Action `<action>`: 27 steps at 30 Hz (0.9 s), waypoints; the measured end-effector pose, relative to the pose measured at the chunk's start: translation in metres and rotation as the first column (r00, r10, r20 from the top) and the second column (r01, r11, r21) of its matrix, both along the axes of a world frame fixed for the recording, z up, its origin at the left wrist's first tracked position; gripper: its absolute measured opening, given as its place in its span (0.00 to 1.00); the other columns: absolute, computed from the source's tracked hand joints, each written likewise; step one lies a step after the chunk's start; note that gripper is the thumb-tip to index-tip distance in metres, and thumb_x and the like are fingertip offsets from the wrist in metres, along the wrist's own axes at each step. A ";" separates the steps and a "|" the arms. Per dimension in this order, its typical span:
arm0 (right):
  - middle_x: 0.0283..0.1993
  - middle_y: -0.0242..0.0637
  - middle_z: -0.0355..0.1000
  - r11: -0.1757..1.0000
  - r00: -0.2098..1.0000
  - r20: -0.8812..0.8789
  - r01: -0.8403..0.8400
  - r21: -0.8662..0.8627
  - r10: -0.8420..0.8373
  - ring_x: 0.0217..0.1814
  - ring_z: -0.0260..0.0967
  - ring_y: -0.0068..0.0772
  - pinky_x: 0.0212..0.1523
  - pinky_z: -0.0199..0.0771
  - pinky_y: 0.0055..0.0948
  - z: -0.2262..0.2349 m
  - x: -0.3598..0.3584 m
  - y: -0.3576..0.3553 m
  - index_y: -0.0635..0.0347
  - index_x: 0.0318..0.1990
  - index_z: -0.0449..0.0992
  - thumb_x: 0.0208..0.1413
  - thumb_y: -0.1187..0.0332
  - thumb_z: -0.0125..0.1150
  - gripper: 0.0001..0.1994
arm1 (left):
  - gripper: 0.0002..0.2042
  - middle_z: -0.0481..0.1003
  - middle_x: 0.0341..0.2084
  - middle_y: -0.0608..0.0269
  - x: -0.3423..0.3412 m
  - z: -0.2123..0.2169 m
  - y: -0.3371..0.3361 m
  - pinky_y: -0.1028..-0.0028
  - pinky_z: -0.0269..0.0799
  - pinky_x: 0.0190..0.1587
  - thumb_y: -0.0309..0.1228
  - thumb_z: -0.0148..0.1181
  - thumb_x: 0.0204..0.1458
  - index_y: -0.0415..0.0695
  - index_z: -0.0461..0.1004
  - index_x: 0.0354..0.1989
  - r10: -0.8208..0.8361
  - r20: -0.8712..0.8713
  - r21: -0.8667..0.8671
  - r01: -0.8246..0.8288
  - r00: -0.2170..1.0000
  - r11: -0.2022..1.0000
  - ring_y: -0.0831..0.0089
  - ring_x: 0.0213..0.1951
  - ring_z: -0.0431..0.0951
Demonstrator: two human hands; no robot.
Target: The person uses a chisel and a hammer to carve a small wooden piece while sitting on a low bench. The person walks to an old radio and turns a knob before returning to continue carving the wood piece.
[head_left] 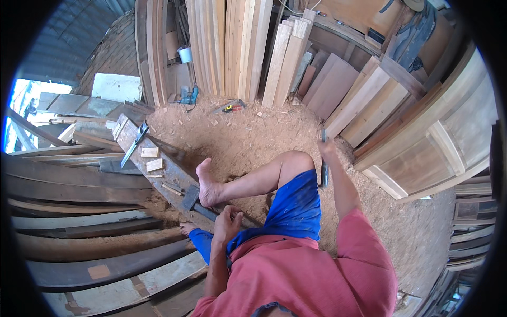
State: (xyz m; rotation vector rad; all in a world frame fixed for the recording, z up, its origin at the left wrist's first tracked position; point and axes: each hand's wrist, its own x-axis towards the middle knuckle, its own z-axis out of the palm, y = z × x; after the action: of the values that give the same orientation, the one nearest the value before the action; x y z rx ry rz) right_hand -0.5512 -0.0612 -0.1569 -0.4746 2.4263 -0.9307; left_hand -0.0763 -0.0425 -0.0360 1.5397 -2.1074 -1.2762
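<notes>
Out to the right, my right hand (328,150) is wrapped round a slim, dark, chisel-like tool (325,175) held lengthwise over the sawdust. Its exact kind does not show. My left hand (227,224) is in front of my lap, fingers curled together; anything in them is too small to make out. By my bare foot, a mallet with a dark block head (190,197) lies on the narrow wooden bench (171,178). Two small pale wood blocks (151,152) rest farther up the bench, beside a long tool with a shiny blade (135,145).
Curved boards (79,211) are stacked at the left. Upright planks (208,47) lean at the back, near a teal power drill (189,95) and a yellow-and-black tool (232,108) on the sawdust floor (253,132). A panelled wooden door (430,150) leans at the right.
</notes>
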 end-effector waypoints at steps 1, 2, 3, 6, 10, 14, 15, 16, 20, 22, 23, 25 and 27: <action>0.20 0.47 0.72 0.994 0.998 0.045 -0.038 0.100 0.034 0.21 0.73 0.38 0.22 0.71 0.40 -0.018 0.012 0.011 0.68 0.26 0.75 0.52 0.58 0.58 0.17 | 0.12 0.76 0.25 0.52 0.005 -0.006 0.002 0.65 0.72 0.35 0.34 0.60 0.52 0.38 0.72 0.39 -0.021 0.035 -0.024 0.022 0.999 0.999 0.61 0.29 0.77; 0.20 0.45 0.71 0.977 0.994 0.091 -0.081 0.198 0.064 0.19 0.70 0.35 0.20 0.70 0.37 -0.034 0.022 0.024 0.67 0.28 0.73 0.53 0.61 0.59 0.14 | 0.13 0.76 0.26 0.51 0.012 -0.017 0.003 0.63 0.72 0.35 0.35 0.60 0.51 0.38 0.72 0.39 -0.049 0.073 -0.047 0.052 0.996 0.998 0.57 0.30 0.77; 0.20 0.45 0.71 0.954 0.986 0.135 -0.128 0.272 0.094 0.19 0.70 0.36 0.20 0.70 0.37 -0.054 0.037 0.037 0.67 0.28 0.74 0.53 0.61 0.59 0.14 | 0.13 0.77 0.27 0.49 0.022 -0.027 0.007 0.61 0.72 0.36 0.36 0.60 0.51 0.39 0.72 0.38 -0.071 0.115 -0.065 0.079 0.991 0.995 0.54 0.32 0.78; 0.20 0.45 0.71 0.907 0.963 0.256 -0.182 0.380 0.086 0.20 0.71 0.37 0.21 0.71 0.37 -0.119 0.070 0.099 0.67 0.27 0.74 0.53 0.60 0.58 0.15 | 0.14 0.77 0.27 0.48 0.029 -0.045 0.009 0.58 0.72 0.38 0.38 0.60 0.50 0.39 0.72 0.37 -0.121 0.178 -0.039 0.130 0.977 0.991 0.49 0.33 0.77; 0.19 0.46 0.71 0.890 0.944 0.326 -0.186 0.417 0.045 0.20 0.72 0.38 0.22 0.71 0.38 -0.147 0.113 0.165 0.68 0.27 0.75 0.54 0.60 0.56 0.16 | 0.13 0.77 0.28 0.47 0.035 -0.054 0.008 0.57 0.71 0.38 0.38 0.60 0.50 0.40 0.72 0.36 -0.179 0.220 -0.013 0.186 0.959 0.982 0.49 0.34 0.77; 0.19 0.47 0.71 0.916 0.963 0.264 -0.154 0.371 0.055 0.21 0.72 0.39 0.23 0.72 0.39 -0.140 0.115 0.173 0.68 0.27 0.75 0.55 0.59 0.54 0.18 | 0.12 0.77 0.27 0.48 0.031 -0.065 -0.002 0.57 0.72 0.35 0.35 0.60 0.49 0.41 0.72 0.37 -0.236 0.178 -0.041 0.247 0.955 0.968 0.51 0.32 0.78; 0.19 0.47 0.71 0.935 0.974 0.223 -0.109 0.337 0.033 0.22 0.72 0.39 0.24 0.72 0.39 -0.125 0.104 0.174 0.68 0.27 0.75 0.55 0.58 0.53 0.18 | 0.11 0.77 0.27 0.49 0.022 -0.065 -0.007 0.59 0.72 0.34 0.34 0.60 0.50 0.41 0.72 0.38 -0.272 0.120 -0.083 0.283 0.955 0.956 0.53 0.30 0.78; 0.19 0.47 0.71 0.964 0.982 0.189 -0.035 0.264 -0.016 0.22 0.73 0.39 0.24 0.72 0.39 -0.105 0.088 0.171 0.68 0.26 0.75 0.55 0.58 0.53 0.18 | 0.11 0.76 0.26 0.50 0.009 -0.063 -0.011 0.60 0.72 0.34 0.33 0.60 0.50 0.40 0.72 0.38 -0.304 0.054 -0.109 0.308 0.951 0.945 0.54 0.29 0.78; 0.17 0.26 0.60 0.952 0.896 0.440 0.177 -0.250 -0.051 0.14 0.58 0.21 0.14 0.61 0.26 0.064 0.069 0.122 0.60 0.33 0.73 0.58 0.64 0.54 0.09 | 0.11 0.76 0.25 0.57 -0.024 -0.035 -0.028 0.66 0.72 0.33 0.31 0.56 0.55 0.38 0.70 0.43 -0.308 -0.178 -0.097 0.295 0.935 0.951 0.64 0.28 0.78; 0.17 0.23 0.57 0.864 0.773 0.622 0.222 -0.453 0.127 0.12 0.52 0.16 0.12 0.56 0.23 0.149 0.086 0.106 0.60 0.36 0.72 0.60 0.63 0.55 0.09 | 0.12 0.77 0.27 0.59 -0.043 -0.012 -0.030 0.68 0.72 0.35 0.30 0.55 0.57 0.37 0.69 0.45 -0.236 -0.324 0.075 0.273 0.916 0.959 0.65 0.30 0.78; 0.17 0.22 0.56 0.852 0.716 0.663 0.192 -0.488 0.218 0.12 0.50 0.14 0.12 0.55 0.21 0.177 0.099 0.092 0.60 0.37 0.72 0.60 0.62 0.55 0.10 | 0.14 0.76 0.29 0.64 -0.044 -0.025 -0.031 0.71 0.72 0.35 0.34 0.51 0.60 0.37 0.67 0.48 -0.121 -0.505 0.190 0.247 0.855 0.950 0.71 0.31 0.77; 0.17 0.22 0.56 0.801 0.510 0.765 0.219 -0.557 0.393 0.12 0.50 0.15 0.11 0.54 0.21 0.189 0.128 0.076 0.62 0.40 0.72 0.61 0.60 0.56 0.12 | 0.16 0.73 0.28 0.67 -0.062 -0.012 -0.018 0.74 0.69 0.31 0.39 0.50 0.61 0.38 0.66 0.48 0.058 -0.704 0.282 0.204 0.708 0.937 0.75 0.30 0.73; 0.17 0.21 0.55 0.860 0.429 0.782 0.021 -0.510 0.453 0.12 0.50 0.16 0.11 0.52 0.20 0.208 0.178 0.057 0.63 0.42 0.72 0.61 0.60 0.57 0.14 | 0.17 0.70 0.28 0.69 -0.082 0.024 -0.006 0.75 0.67 0.29 0.43 0.48 0.62 0.40 0.67 0.47 0.373 -0.753 0.513 0.130 0.542 0.848 0.78 0.29 0.70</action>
State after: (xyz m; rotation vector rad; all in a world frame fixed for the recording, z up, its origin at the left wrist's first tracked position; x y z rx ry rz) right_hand -0.3734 -0.0046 0.0514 -0.3153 1.1162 -1.2154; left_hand -0.1581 -0.0482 -0.0117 0.8301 -1.0267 -2.0828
